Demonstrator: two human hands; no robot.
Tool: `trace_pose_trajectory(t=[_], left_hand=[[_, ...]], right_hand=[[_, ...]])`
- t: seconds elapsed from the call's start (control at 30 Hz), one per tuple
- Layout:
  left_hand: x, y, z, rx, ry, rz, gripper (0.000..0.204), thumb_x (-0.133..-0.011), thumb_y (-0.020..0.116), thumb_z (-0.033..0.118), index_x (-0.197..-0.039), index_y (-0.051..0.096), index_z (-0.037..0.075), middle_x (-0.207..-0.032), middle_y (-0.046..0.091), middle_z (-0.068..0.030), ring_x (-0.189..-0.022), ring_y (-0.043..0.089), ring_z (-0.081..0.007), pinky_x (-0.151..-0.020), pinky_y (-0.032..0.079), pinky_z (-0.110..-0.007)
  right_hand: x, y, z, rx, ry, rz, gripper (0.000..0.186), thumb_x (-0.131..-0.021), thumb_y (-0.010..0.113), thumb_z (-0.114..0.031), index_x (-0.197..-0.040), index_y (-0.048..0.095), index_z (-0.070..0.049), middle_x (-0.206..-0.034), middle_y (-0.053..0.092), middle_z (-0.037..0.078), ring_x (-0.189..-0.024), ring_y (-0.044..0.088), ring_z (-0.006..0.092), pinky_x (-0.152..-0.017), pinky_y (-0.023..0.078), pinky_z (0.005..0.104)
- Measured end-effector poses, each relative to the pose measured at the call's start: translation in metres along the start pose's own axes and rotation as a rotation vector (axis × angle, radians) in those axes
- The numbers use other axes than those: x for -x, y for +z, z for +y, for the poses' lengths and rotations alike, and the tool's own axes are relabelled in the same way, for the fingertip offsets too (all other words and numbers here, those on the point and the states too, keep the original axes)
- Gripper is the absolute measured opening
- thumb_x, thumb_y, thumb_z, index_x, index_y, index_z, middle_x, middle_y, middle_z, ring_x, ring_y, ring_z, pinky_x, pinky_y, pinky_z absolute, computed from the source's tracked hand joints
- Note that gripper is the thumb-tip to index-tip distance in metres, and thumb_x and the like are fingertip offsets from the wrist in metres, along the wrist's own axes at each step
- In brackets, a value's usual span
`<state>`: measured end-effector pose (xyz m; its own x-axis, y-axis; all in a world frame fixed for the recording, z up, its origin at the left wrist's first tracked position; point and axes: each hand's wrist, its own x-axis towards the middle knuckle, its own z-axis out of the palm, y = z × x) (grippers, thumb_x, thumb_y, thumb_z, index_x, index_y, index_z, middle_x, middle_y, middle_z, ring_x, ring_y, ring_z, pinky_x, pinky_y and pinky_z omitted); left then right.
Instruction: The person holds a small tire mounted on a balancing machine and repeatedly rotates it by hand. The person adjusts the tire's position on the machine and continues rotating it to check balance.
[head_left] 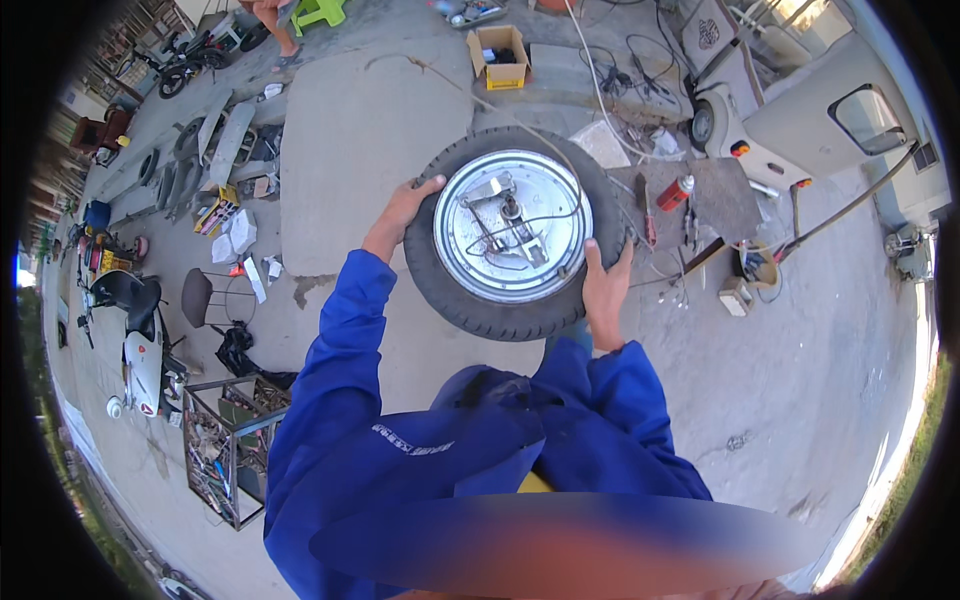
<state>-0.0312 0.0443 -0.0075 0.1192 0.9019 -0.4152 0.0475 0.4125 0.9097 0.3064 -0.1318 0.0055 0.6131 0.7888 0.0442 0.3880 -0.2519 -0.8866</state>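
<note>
Both of my hands are on a black tyre [452, 312] fitted round a silver rim [465, 250]. My left hand [405, 215] grips the tyre at its upper left, thumb over the sidewall. My right hand [607, 288] holds its lower right side, thumb and fingers spread along the rubber. Metal brackets [508, 215] and a cable lie on the rim's face. A small worktable [725, 190] just right of the tyre carries a red spray can [675, 192] and some tools.
A pale slab [340, 160] lies ahead, an open cardboard box [498, 60] beyond it. A white vehicle [800, 120] with a hose stands at right. At left are a scooter [140, 360], a stool [197, 295], scattered parts and a metal tool cart [235, 430]. Another person's leg [282, 35] shows at top left.
</note>
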Motion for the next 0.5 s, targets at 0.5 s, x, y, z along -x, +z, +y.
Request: trace_pose_trajectory(t=[0.5], left_hand=[[0.107,0.061,-0.083,0.353,0.006,0.511,0.079,-0.097,0.076,0.047,-0.142,0.050,-0.013,-0.135,0.064,-0.0229,-0.118,0.066,-0.0291,-0.101,0.054,-0.039]], right_hand=[[-0.177,0.031,-0.010,0.137,-0.241,-0.517,0.096,-0.087,0.076,-0.061,-0.155,0.049,0.002,-0.145,0.059,0.034,-0.135,0.059,0.0424,-0.114,0.045,0.0427]])
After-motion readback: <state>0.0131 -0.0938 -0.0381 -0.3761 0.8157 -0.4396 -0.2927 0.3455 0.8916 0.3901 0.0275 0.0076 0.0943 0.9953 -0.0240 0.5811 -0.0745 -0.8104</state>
